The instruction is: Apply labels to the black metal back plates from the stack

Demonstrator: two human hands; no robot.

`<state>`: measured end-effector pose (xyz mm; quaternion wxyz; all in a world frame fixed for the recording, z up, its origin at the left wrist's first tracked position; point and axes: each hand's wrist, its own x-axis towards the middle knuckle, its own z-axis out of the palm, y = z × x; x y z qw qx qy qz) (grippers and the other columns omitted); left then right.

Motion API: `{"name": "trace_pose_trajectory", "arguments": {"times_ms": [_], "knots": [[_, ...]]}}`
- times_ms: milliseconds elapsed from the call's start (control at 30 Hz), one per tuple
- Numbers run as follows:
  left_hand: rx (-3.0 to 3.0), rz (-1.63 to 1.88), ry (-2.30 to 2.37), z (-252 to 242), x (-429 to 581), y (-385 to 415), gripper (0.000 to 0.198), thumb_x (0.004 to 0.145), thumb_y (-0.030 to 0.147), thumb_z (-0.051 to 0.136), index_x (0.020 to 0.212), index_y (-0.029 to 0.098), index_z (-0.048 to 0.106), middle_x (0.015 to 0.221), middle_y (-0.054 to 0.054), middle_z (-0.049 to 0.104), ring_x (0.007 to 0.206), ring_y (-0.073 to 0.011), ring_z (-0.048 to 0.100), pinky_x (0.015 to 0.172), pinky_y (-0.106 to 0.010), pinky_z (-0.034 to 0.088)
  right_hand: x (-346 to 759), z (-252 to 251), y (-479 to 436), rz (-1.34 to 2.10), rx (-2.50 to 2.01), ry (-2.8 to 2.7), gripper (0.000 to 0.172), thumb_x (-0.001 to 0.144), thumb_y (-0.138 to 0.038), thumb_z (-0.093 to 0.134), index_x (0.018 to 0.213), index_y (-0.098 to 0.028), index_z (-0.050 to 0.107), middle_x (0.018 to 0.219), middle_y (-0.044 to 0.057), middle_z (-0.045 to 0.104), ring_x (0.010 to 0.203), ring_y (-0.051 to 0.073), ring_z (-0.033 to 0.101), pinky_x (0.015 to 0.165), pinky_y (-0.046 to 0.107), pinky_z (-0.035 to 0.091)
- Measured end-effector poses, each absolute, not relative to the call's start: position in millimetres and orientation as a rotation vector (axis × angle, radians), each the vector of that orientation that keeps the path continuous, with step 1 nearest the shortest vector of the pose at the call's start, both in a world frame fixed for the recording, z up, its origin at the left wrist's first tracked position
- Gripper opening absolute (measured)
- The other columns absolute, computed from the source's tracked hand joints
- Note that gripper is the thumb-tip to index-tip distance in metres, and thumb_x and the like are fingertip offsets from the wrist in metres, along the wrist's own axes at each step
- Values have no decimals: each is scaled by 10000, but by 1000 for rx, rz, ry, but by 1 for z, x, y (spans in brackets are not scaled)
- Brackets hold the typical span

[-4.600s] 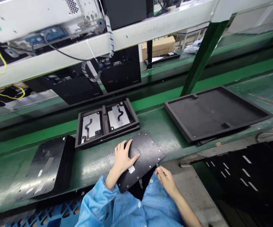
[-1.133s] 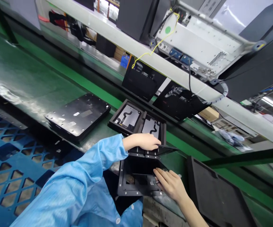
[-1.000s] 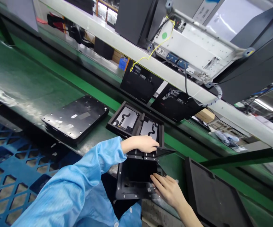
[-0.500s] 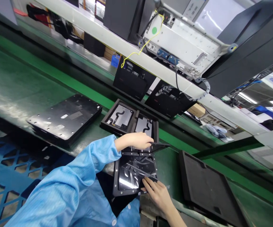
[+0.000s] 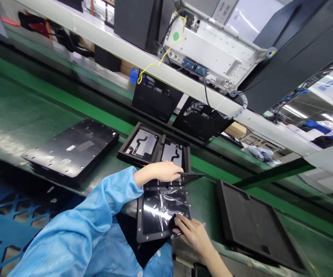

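A black frame with small round studs along its edge (image 5: 140,221) lies at the bench's near edge, with a glossy dark panel under wrinkled clear film (image 5: 157,211) in it. My left hand (image 5: 168,171) pinches the edge of a thin dark plate (image 5: 192,178), which is tilted up above the frame's far side. My right hand (image 5: 191,231) is at the panel's lower right corner, its fingers closed around a small slim object (image 5: 175,235), too small to name. Behind the frame sits a dark tray (image 5: 186,154) with silvery parts carrying black flex strips (image 5: 145,143).
A black studded slab (image 5: 71,148) lies on the green bench at left. An open dark tray (image 5: 258,223) is at right. A shelf (image 5: 120,45) bearing a metal instrument (image 5: 212,50) crosses overhead. A blue plastic crate (image 5: 7,227) stands at lower left.
The view has shifted slightly. The film's wrinkles and reflections on the panel have changed near my right hand's fingers. My left hand still holds the tilted plate.
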<state>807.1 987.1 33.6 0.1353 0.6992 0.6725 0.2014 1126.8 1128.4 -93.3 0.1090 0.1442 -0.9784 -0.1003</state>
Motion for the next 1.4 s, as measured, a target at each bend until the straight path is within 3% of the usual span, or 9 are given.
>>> {"name": "trace_pose_trajectory", "arguments": {"times_ms": [167,300,467,667,833,967,1100,1200,1400], "knots": [[2012,613,1927,30,808,988,341,1084,309,430,1239,234,724,1202,-92,811,1076,-309,769,923,-400,556,1163,-68,1174,-360,-86,-2823,339,1129,-316,489,1326,-179,729,1356,148,764,942,208,804,731,292,617],[1988,600,1930,31,809,986,342,1091,312,416,1214,233,724,1157,-90,813,1036,-310,768,880,-398,557,1227,-42,1221,-447,-782,-2664,495,1048,-550,587,1438,-256,666,1495,115,690,719,206,787,551,321,617],[1987,640,1907,33,811,985,326,1080,300,427,1167,227,732,1126,-101,816,1006,-323,774,852,-403,560,1293,-56,1247,-270,-999,-2642,608,909,-727,671,1359,-319,701,1379,78,758,777,277,818,452,320,592],[1998,602,1951,33,811,986,324,1075,299,426,1180,228,724,1124,-99,817,1003,-325,774,843,-403,558,1281,-58,1238,-315,-896,-2594,501,1045,-693,470,1186,-291,736,1110,81,796,690,281,785,444,363,553],[2012,615,1960,32,812,986,319,1063,294,434,1165,231,731,1124,-115,819,1006,-345,778,853,-427,570,1226,14,1230,-457,-706,-2424,631,1046,-767,464,1183,-215,739,1087,109,785,874,282,791,629,361,584],[2007,606,1972,32,814,986,318,1061,292,441,1176,241,733,1121,-101,822,1011,-330,784,865,-425,592,1152,86,1211,-471,-392,-2352,516,1025,-681,639,1132,-187,742,996,73,762,822,217,745,740,313,551],[1988,599,1995,35,819,983,350,1060,307,455,1277,259,726,1188,-90,819,1055,-319,793,905,-426,611,1048,132,1180,-482,-129,-2442,462,1046,-617,660,1168,-179,745,880,20,712,704,142,679,655,272,464],[1985,612,2004,39,826,977,367,1050,301,463,1284,253,742,1232,-98,812,1079,-335,795,930,-447,620,963,140,1155,-580,41,-2605,575,1073,-700,528,996,-182,764,786,21,670,680,149,660,615,291,395],[2020,596,1982,42,836,975,375,1061,347,489,1305,234,750,1178,-108,826,1037,-353,807,857,-465,655,815,115,1087,-761,206,-2948,524,1080,-664,535,1037,-193,761,1005,61,747,836,202,732,636,294,381]]}}
